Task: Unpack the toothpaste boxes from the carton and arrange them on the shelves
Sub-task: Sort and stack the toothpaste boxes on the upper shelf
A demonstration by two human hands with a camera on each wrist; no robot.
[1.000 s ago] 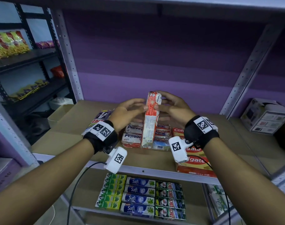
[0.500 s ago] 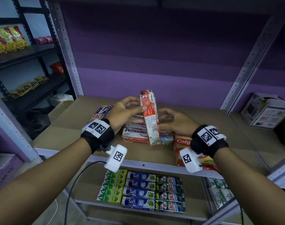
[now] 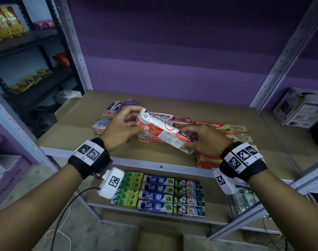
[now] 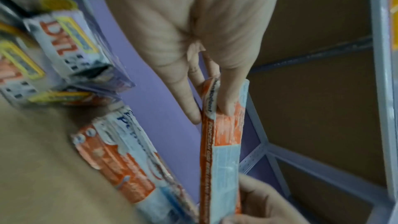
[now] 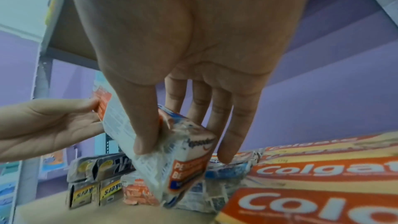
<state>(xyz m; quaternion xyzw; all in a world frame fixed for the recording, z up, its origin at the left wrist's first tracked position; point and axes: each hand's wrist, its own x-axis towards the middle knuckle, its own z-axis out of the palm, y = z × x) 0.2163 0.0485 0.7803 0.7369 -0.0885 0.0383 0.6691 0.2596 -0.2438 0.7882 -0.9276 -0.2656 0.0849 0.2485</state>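
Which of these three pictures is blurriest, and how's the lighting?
Left wrist view: blurriest, the stacked Pepsodent boxes and Zact packs are smeared. Right wrist view: the held Pepsodent box is soft, the Colgate boxes still readable. Head view: sharpest but dim, upper wall dark, shelf uprights bowed by the wide lens.

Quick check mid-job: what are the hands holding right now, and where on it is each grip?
Both hold one Pepsodent box. The left hand pinches its far end between thumb and fingers; the right hand pinches the near end, above the Pepsodent stack.
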